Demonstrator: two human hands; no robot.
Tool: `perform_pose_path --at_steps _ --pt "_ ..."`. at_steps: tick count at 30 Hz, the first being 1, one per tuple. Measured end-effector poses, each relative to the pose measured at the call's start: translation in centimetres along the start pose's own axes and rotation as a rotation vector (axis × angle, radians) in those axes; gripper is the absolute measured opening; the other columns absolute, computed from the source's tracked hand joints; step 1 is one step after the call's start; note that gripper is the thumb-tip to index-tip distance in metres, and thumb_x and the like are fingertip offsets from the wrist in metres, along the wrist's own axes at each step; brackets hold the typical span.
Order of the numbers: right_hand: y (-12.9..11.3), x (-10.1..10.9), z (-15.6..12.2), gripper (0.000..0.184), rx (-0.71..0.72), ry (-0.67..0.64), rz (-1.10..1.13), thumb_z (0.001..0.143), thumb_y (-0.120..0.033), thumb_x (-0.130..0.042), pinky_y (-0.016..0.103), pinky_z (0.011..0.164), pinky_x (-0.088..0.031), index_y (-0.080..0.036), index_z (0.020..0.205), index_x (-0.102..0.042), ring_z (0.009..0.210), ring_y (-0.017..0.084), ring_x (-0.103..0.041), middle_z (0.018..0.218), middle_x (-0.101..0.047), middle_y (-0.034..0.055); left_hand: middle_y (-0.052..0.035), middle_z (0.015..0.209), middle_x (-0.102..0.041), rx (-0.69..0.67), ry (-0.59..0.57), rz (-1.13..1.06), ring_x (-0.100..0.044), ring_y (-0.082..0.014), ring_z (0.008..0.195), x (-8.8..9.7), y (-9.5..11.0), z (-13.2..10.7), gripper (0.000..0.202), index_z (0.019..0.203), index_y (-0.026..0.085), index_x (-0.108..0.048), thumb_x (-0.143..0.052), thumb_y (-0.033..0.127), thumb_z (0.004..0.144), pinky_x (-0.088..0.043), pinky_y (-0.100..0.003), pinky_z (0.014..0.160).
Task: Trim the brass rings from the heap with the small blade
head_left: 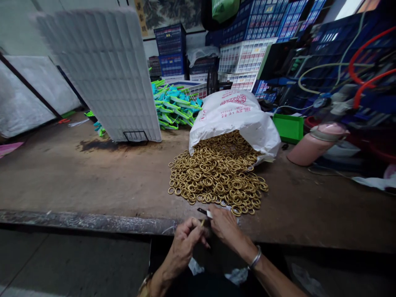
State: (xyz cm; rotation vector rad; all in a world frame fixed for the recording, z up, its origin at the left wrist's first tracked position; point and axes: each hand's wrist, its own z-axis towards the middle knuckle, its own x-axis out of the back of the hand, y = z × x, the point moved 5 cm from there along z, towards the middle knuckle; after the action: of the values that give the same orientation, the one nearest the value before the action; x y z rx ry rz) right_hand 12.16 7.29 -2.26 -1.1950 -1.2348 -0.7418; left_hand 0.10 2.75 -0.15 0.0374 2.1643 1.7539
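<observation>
At the bench edge (93, 221), left hand (185, 244) and right hand (226, 227) pinching a small tool (204, 213)

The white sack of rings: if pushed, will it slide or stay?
The white sack looks soft and creased, so it would probably dent, not slide. Its mouth lies open, so more brass rings would likely spill onto the table.

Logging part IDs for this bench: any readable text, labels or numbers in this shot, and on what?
Nothing can be quoted.
Red print on the white woven sack: characters, upside down to the camera, too blurred to read.
Dark marks on the yellow strip on the back wall: too small to read.
Stacked blue and white plastic crates: no readable labels.
</observation>
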Motion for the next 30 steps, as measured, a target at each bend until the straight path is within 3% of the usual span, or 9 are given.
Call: perform_pose_path --at_steps 3,8,13,19,22,25,27,30 --pt "0.1 1.1 0.8 0.02 -0.079 0.031 -0.035 0.072 -0.008 -0.039 0.026 0.051 -0.019 -0.016 0.087 -0.05 0.06 0.015 -0.057 0.067 -0.063 0.0051 -0.002 0.062 -0.056 0.044 -0.045 -0.164 -0.055 -0.0126 0.058 -0.5 0.4 -0.9 0.022 0.072 0.013 -0.055 -0.053 0.035 0.077 -0.044 -0.028 0.063" --pt "-0.9 1.6 2.2 0.024 -0.081 0.103 -0.039 0.072 -0.009 -0.043 0.026 0.051 -0.02 -0.018 0.094 -0.045 0.063 0.015 -0.059 0.071 -0.064 0.0031 -0.0086 0.083 -0.061 0.12 0.105 -0.461 -0.056 -0.014 0.067 1.0 -0.5 -0.4 0.018 0.065 0.012 -0.053 -0.063 0.027 0.069 -0.046 -0.026 0.059" --pt "-1.6 1.0 3.2 0.023 -0.098 0.111 -0.087 0.074 -0.014 -0.045 0.025 0.049 -0.017 -0.019 0.097 -0.045 0.062 0.016 -0.06 0.071 -0.065 0.004 -0.0073 0.072 -0.062 0.132 0.137 -0.535 -0.055 -0.0126 0.056 1.8 -1.0 -0.1 0.016 0.063 0.013 -0.049 -0.061 0.023 0.068 -0.044 -0.024 0.05" --pt "-1.0 1.4 3.6 0.018 -0.163 0.146 -0.021 0.075 -0.016 -0.044 0.024 0.05 -0.02 -0.021 0.092 -0.048 0.06 0.015 -0.058 0.067 -0.063 0.002 -0.0038 0.066 -0.06 0.175 0.083 -0.629 -0.052 -0.0106 0.049 1.9 -1.3 0.3 0.014 0.083 0.014 -0.053 -0.054 0.021 0.071 -0.043 -0.023 0.045" --pt "-0.4 1.4 3.2 0.02 -0.126 0.196 0.083 0.072 -0.011 -0.042 0.023 0.052 -0.024 -0.022 0.088 -0.05 0.058 0.014 -0.057 0.064 -0.061 -0.0001 -0.0034 0.065 -0.056 0.237 0.076 -0.724 -0.052 -0.0101 0.052 2.1 -1.8 0.7 0.015 0.073 0.012 -0.054 -0.053 0.027 0.072 -0.042 -0.02 0.044" --pt "-0.1 1.1 2.5 0.021 -0.063 0.241 0.254 0.071 -0.011 -0.042 0.021 0.054 -0.03 -0.022 0.087 -0.05 0.06 0.014 -0.057 0.065 -0.06 -0.0012 -0.0023 0.065 -0.054 0.254 0.175 -0.7 -0.052 -0.0095 0.054 2.5 -2.1 1.1 0.022 0.062 0.012 -0.05 -0.056 0.031 0.072 -0.04 -0.019 0.043" --pt "-0.2 1.1 1.8 0.021 -0.003 0.264 0.384 0.07 -0.012 -0.041 0.021 0.056 -0.033 -0.022 0.087 -0.049 0.062 0.014 -0.056 0.068 -0.06 -0.0014 -0.001 0.065 -0.054 0.217 0.236 -0.591 -0.052 -0.009 0.052 2.6 -2.0 1.4 0.022 0.067 0.013 -0.05 -0.059 0.032 0.07 -0.038 -0.017 0.04" --pt "-1.0 1.3 0.8 0.017 0.085 0.268 0.534 0.07 -0.013 -0.041 0.02 0.058 -0.036 -0.022 0.083 -0.048 0.063 0.012 -0.055 0.07 -0.058 -0.0019 0.0023 0.062 -0.052 0.157 0.239 -0.428 -0.046 -0.0062 0.044 2.1 -1.5 1.9 0.026 0.079 0.016 -0.05 -0.06 0.038 0.07 -0.032 -0.015 0.035"
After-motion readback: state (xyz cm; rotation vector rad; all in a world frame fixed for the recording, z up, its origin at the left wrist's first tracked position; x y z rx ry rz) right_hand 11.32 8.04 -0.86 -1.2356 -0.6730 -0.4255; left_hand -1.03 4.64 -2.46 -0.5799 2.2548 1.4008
